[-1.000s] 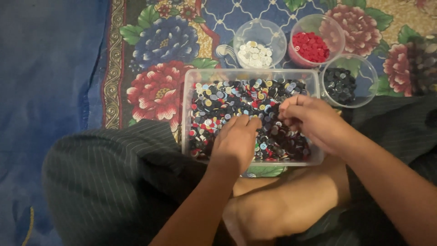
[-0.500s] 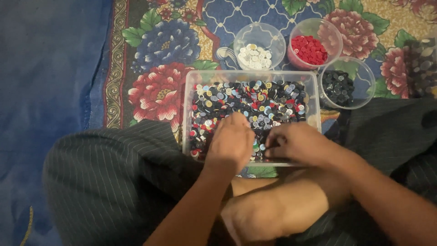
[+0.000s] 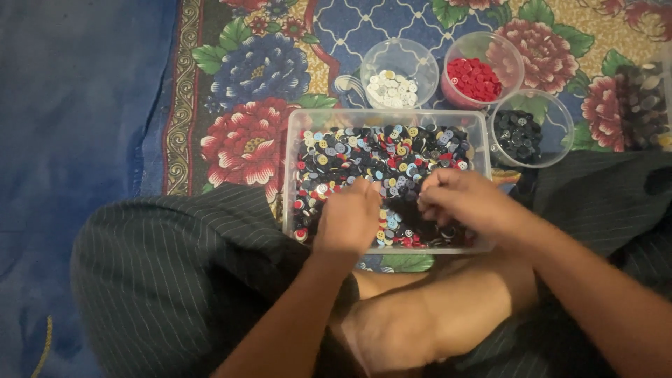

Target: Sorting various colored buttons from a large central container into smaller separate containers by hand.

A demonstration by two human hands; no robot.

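Note:
A clear rectangular plastic box (image 3: 290, 175) sits on the floral rug in front of my crossed legs. It is full of mixed buttons (image 3: 378, 150): black, red, blue, yellow and white. My left hand (image 3: 348, 218) rests palm down in the near part of the box, fingers curled into the buttons. My right hand (image 3: 463, 201) is beside it at the near right, fingertips pinched together over the buttons. What the fingers hold is hidden.
Three round clear bowls stand behind the box: one with white buttons (image 3: 393, 87), one with red buttons (image 3: 474, 77), one with black buttons (image 3: 518, 133). A dark pile of buttons (image 3: 640, 94) lies at the far right. Blue cloth (image 3: 70, 126) covers the floor at left.
My right hand has drawn from the far right of the box toward its near edge, closer to my left hand. The left hand has barely moved.

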